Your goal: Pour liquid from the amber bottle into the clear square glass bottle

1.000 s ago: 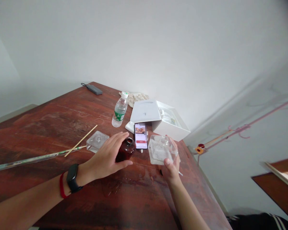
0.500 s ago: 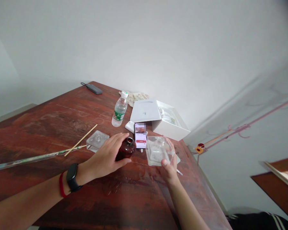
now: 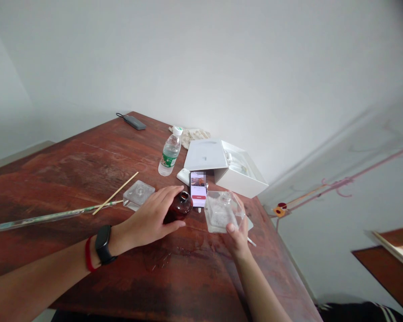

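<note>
My left hand (image 3: 154, 213) is wrapped round a dark brown glass bottle (image 3: 182, 206), which stands on the wooden table with its open neck upward. In my right hand (image 3: 237, 232) I grip a clear, square, block-like piece (image 3: 220, 212) with a frosted inside and a small round bump on top. A similar clear square piece (image 3: 139, 193) lies on the table just beyond my left hand. Between my two hands, a lit phone (image 3: 198, 190) leans against a white box.
A water bottle (image 3: 170, 152) with a green label stands behind. The open white box (image 3: 240, 176) is near the wall, by a patterned cloth (image 3: 191, 136). At left lie a wooden stick (image 3: 116, 193) and a long wrapped strip (image 3: 50, 216). Wet drops (image 3: 161, 261) mark the table (image 3: 130, 290).
The view has shifted slightly, so the table items sit a little to the right. Both hands keep their holds, with the brown bottle and the clear piece nearly unmoved.
</note>
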`<state>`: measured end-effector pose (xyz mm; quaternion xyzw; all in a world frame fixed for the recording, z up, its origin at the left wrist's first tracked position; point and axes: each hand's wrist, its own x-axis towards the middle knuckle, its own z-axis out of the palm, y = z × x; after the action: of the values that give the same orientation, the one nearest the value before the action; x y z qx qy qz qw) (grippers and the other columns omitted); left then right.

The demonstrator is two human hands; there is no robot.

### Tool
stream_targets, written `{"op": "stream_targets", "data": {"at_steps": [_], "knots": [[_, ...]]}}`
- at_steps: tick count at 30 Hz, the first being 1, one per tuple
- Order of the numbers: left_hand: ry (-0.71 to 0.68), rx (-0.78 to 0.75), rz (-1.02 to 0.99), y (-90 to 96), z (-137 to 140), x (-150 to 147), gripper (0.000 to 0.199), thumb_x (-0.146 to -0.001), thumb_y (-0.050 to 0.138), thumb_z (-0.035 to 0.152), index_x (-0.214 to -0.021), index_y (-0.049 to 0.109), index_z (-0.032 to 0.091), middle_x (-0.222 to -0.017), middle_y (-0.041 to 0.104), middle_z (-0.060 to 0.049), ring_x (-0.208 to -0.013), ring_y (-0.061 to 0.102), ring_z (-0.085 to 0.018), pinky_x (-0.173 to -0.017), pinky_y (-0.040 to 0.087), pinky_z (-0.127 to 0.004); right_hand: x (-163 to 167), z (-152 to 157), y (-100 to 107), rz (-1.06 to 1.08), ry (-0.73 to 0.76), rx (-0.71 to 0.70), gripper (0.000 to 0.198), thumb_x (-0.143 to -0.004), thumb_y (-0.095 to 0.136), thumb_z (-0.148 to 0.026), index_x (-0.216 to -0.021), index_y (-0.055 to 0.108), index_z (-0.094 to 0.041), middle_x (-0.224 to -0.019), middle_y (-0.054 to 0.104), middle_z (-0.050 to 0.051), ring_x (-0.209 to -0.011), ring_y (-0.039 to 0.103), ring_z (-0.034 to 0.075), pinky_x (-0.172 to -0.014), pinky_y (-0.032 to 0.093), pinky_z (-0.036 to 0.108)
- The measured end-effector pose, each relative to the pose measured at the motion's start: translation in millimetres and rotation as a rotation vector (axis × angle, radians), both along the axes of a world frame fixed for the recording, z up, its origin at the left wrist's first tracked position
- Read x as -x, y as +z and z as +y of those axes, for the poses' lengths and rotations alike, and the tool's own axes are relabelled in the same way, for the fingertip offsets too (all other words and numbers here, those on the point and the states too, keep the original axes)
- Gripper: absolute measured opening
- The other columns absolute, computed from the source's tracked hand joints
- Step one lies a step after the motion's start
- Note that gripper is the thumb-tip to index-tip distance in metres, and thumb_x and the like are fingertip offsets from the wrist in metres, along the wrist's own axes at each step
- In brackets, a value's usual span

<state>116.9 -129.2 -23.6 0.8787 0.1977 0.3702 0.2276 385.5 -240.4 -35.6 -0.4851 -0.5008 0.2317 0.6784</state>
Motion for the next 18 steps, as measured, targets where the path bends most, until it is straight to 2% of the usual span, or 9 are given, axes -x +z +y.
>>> {"op": "stream_targets", "data": {"at_steps": [9, 14, 18], "knots": [[-0.01, -0.009, 0.005, 2.1, -1.3, 0.2, 0.076, -0.101, 0.071, 0.046, -0.163, 0.035, 0.023, -0.159, 0.056, -0.019, -0.147, 0.056, -0.039, -0.123, 0.047, -0.06, -0.2, 1.0, -1.9, -0.004, 0.017, 0.016, 0.093, -0.071, 0.089, -0.069, -0.149, 0.058, -0.03, -0.15, 0.066, 0.015, -0.138, 0.063, 0.045, -0.117, 0.046, 0.067], [-0.004, -0.015, -0.013, 3.2, -2.3, 0.2, 0.075, -0.101, 0.073, 0.047, -0.162, 0.037, 0.022, -0.158, 0.057, -0.02, -0.145, 0.057, -0.039, -0.122, 0.048, -0.059, 5.9, -3.5, 4.8, -0.029, 0.014, 0.04, 0.088, -0.073, 0.09, -0.065, -0.147, 0.06, -0.03, -0.157, 0.061, 0.014, -0.146, 0.057, 0.045, -0.122, 0.041, 0.066], [-0.016, -0.011, -0.019, 3.1, -2.7, 0.3, 0.077, -0.1, 0.075, 0.044, -0.163, 0.037, 0.021, -0.158, 0.057, -0.019, -0.146, 0.056, -0.038, -0.123, 0.047, -0.058, 8.5, -4.5, 9.5, -0.051, 0.013, 0.033, 0.085, -0.074, 0.089, -0.067, -0.146, 0.062, -0.029, -0.156, 0.062, 0.014, -0.143, 0.059, 0.045, -0.12, 0.045, 0.064]]}}
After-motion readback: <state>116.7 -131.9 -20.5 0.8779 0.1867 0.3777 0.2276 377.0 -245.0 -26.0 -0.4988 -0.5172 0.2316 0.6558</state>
